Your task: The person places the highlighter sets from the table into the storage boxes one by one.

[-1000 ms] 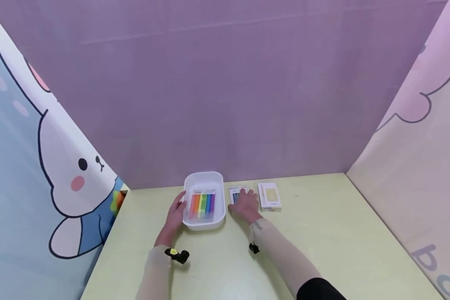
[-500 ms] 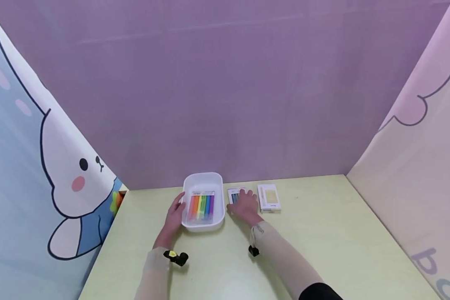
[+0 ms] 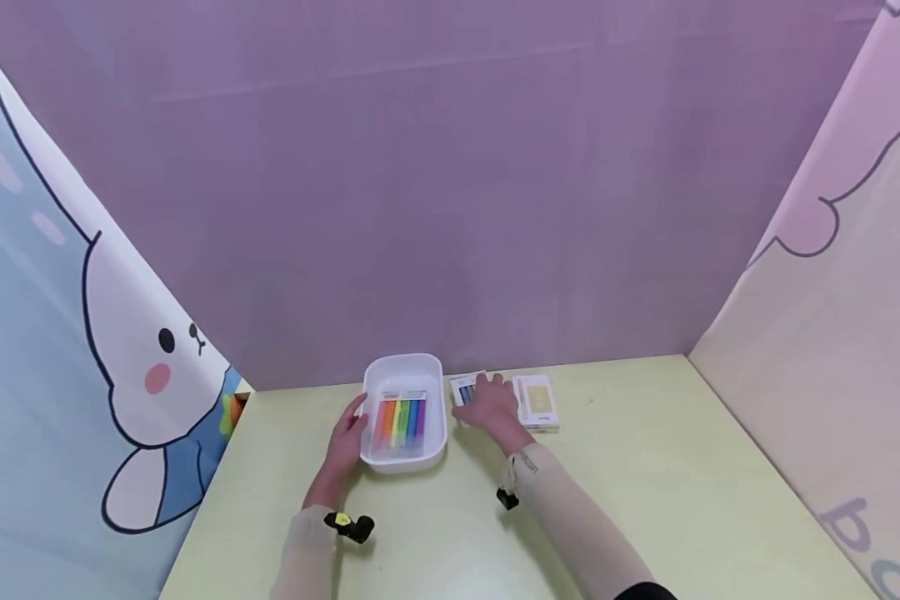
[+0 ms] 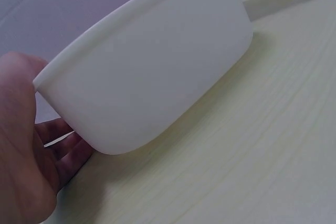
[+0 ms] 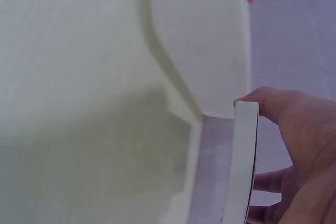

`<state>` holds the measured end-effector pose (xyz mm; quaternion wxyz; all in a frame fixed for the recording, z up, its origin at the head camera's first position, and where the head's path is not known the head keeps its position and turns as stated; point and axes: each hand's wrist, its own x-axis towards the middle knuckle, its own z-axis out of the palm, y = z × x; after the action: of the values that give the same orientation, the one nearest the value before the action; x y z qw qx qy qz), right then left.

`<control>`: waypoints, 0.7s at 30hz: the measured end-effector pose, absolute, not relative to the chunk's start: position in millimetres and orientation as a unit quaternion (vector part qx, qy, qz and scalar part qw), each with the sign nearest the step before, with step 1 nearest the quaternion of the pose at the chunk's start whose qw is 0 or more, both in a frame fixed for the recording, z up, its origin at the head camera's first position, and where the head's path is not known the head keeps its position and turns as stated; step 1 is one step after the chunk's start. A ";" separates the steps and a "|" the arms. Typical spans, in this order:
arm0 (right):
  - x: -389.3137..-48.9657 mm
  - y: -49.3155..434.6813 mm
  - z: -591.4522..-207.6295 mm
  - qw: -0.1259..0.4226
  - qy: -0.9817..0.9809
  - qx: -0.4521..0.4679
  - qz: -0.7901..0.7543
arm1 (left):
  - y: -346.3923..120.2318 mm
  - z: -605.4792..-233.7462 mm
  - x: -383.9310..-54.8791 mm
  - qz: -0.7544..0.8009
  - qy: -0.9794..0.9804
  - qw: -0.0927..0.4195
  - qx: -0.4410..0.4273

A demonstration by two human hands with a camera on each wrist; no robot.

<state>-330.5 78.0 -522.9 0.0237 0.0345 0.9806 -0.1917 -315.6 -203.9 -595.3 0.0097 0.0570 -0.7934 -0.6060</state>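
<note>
A white plastic bin (image 3: 437, 442) stands at the back of the table, and a clear pack of rainbow-coloured markers (image 3: 399, 425) lies inside it. My left hand (image 3: 347, 442) holds the bin by its left side, with the thumb at the rim in the left wrist view. Right of the bin, my right hand (image 3: 491, 406) grips a slim white box (image 3: 465, 388) with bluish stripes on its face, partly hidden by the fingers. In the right wrist view this box (image 5: 242, 156) is raised off the table, its edge under my thumb.
Another white box (image 3: 537, 400) with a yellowish panel lies just right of my right hand. A purple backdrop (image 3: 450, 208) rises behind the pale table (image 3: 645, 467). Printed cloth panels, one with a rabbit (image 3: 150, 367), flank it.
The slim white box has tilted and come up off the table in my right hand. My left hand has stayed on the bin. The head view has shifted slightly.
</note>
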 end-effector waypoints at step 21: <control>-312.5 47.9 -459.8 -0.035 0.983 -0.012 -0.178 | -217.1 -589.0 -312.6 -0.591 -0.803 0.036 0.073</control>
<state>-312.5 47.9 -459.8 -0.0347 -0.0119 0.9833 -0.1785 -312.6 -217.1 -589.0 0.0362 0.0733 -0.8028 -0.5906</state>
